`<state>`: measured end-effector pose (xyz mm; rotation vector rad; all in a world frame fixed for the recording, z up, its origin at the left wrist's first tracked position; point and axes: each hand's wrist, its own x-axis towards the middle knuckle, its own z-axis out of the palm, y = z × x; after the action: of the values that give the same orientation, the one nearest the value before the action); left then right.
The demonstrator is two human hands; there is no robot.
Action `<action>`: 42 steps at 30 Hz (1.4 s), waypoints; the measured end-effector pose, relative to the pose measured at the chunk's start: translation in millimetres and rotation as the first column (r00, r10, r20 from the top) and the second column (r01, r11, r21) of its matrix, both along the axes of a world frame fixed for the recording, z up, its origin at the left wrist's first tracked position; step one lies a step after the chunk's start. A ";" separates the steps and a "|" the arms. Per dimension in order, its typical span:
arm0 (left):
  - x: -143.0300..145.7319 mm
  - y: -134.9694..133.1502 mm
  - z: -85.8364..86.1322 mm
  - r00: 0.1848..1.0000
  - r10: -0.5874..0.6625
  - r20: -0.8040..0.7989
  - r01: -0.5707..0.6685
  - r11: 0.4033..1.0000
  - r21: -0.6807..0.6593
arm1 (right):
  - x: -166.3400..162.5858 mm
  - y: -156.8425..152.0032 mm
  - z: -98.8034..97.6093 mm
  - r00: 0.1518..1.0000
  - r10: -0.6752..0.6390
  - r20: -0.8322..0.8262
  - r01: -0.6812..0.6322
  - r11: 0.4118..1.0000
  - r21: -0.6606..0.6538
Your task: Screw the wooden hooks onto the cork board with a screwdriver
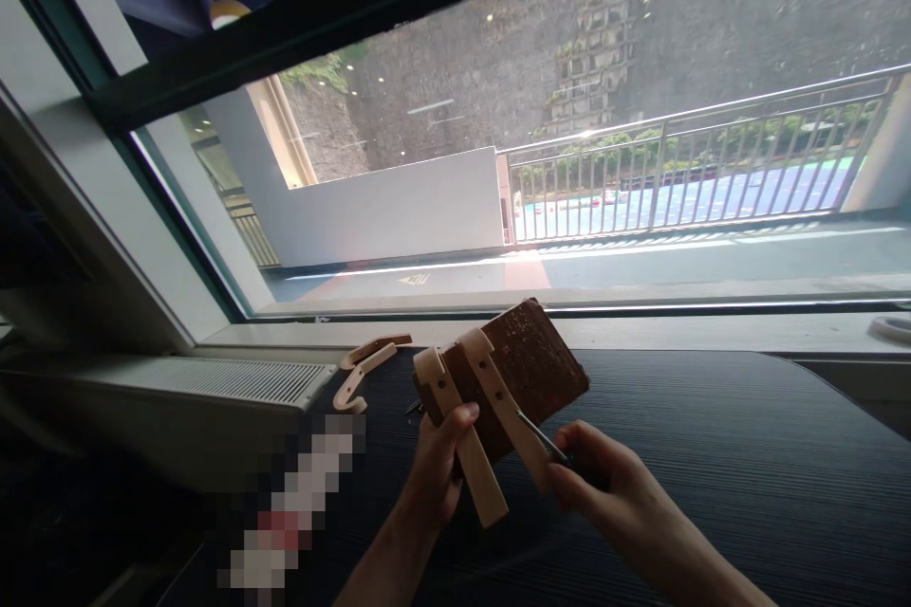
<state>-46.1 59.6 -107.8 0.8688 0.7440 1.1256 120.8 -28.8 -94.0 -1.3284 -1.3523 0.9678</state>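
My left hand (437,465) grips a dark brown wooden board (545,356), its thumb pressing on a pale wooden hook (448,408) that lies across the board. Beside it, a second pale wooden hook (494,379) also crosses the board, slanting down toward my right hand. Dark round holes show in both hooks. In my right hand (594,469) is a screwdriver (539,433), fingers closed around its dark handle. Its thin metal shaft points up and left, the tip at the second hook's edge; whether it touches, I cannot tell. My left fingers are mostly hidden behind the board.
Two more wooden hooks (366,375) lie on the dark table (712,455) at the left, near a white radiator (234,379). Small dark bits (414,407) lie beside the board. A window sill (676,332) runs along the table's far edge. A pixelated strip (299,493) covers something at the left.
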 end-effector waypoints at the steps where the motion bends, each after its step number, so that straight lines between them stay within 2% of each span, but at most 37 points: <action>1: 0.2 0.0 0.2 1.000 -0.002 0.001 0.002 1.000 -0.001 | -0.1 -0.2 1.1 1.000 0.006 0.000 -0.006 1.000 -0.004; 10: 1.1 -0.3 2.1 1.000 0.015 0.012 -0.015 1.000 -0.014 | 0.2 -0.5 -0.5 0.999 0.006 0.053 -0.005 1.000 -0.010; 14: 2.0 -1.4 4.6 0.999 0.039 -0.006 -0.039 0.999 -0.019 | 5.8 -0.6 3.4 0.989 -0.029 0.147 0.029 1.000 0.000; 19: 2.4 -3.0 10.7 0.995 0.098 -0.006 -0.098 0.995 -0.014 | 22.2 -2.8 7.2 0.955 -0.142 0.260 0.095 0.978 0.186; 22: 2.9 -3.2 12.3 0.994 0.107 -0.024 -0.107 0.994 0.008 | 27.5 -1.9 2.5 0.937 -0.165 0.309 0.046 0.933 0.358; 25: 3.6 -3.1 11.5 0.994 0.100 -0.047 -0.099 0.995 0.020 | 27.9 -0.4 -3.5 0.907 -0.272 0.321 0.103 0.884 0.457; 29: 3.5 -3.4 9.8 0.992 0.108 -0.070 -0.106 0.994 0.029 | 27.7 -1.3 -5.6 0.849 -0.365 0.382 0.169 0.873 0.458; 42: 0.3 1.4 -2.5 0.990 0.074 -0.123 -0.057 0.989 0.136 | 19.6 -5.3 -0.7 0.862 -0.313 0.398 0.082 0.862 0.500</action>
<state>-45.8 61.1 -110.3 1.0423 0.8152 1.1958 140.4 -34.2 -94.7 -1.3286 -1.6337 0.1346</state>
